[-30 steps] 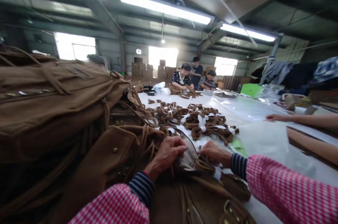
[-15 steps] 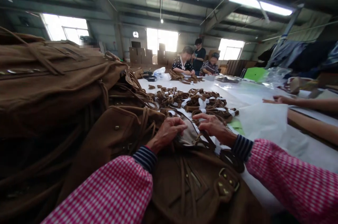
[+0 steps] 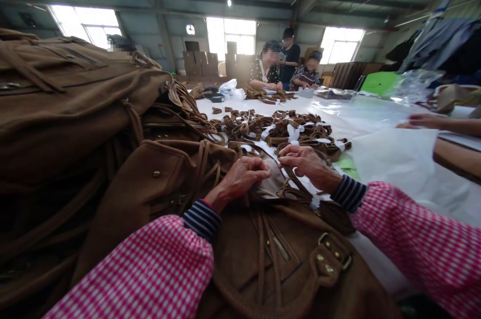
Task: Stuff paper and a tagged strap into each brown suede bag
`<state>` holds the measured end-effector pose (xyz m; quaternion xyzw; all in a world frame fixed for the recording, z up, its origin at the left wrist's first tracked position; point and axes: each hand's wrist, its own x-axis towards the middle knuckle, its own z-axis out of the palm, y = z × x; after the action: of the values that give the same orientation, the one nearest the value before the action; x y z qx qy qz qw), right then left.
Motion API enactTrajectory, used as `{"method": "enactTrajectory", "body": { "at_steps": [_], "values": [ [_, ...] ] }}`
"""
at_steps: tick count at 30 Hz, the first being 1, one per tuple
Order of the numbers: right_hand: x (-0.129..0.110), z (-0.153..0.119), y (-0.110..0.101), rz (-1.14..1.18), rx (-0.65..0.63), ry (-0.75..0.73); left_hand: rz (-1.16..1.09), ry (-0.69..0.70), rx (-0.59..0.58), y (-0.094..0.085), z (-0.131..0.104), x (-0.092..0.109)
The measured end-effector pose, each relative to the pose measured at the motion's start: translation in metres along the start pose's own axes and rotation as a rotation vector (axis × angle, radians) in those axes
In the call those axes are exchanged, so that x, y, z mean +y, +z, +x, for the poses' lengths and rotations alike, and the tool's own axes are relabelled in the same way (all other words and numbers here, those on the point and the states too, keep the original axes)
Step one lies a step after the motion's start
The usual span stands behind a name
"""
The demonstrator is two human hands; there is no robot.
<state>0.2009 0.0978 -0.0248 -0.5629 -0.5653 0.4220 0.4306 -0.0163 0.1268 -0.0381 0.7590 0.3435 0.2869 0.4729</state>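
Beyond the bag [image 3: 293, 234], the strap [image 3: 299, 184] slanted rightward toward it beneath the right hand [image 3: 308, 166], the nearer; the left hand [image 3: 241, 179] hovered at its mouth; both grips pinched together, on what, unclear

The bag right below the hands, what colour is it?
The bag is brown, best seen in the head view.

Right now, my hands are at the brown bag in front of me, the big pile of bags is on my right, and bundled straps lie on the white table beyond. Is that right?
One thing is off: the pile of bags is on your left, as the head view shows. Your left hand and right hand are at the brown bag, and bundled straps lie on the white table beyond.
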Motion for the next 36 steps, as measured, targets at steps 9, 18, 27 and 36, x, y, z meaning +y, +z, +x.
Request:
{"method": "enactTrajectory", "body": {
  "at_steps": [9,18,27,36],
  "values": [
    [-0.006,-0.001,0.006,0.075,-0.094,0.027,-0.010,-0.005,-0.014,0.000,0.002,-0.002],
    [-0.018,-0.012,0.013,-0.073,-0.112,-0.089,-0.013,0.035,-0.007,0.001,0.001,0.003],
    [-0.018,-0.016,0.018,-0.312,-0.035,-0.225,-0.025,0.025,0.038,0.001,-0.002,0.010],
    [-0.022,-0.017,0.018,-0.299,-0.053,-0.286,-0.080,0.008,0.031,0.002,0.001,0.003]
  ]
}}
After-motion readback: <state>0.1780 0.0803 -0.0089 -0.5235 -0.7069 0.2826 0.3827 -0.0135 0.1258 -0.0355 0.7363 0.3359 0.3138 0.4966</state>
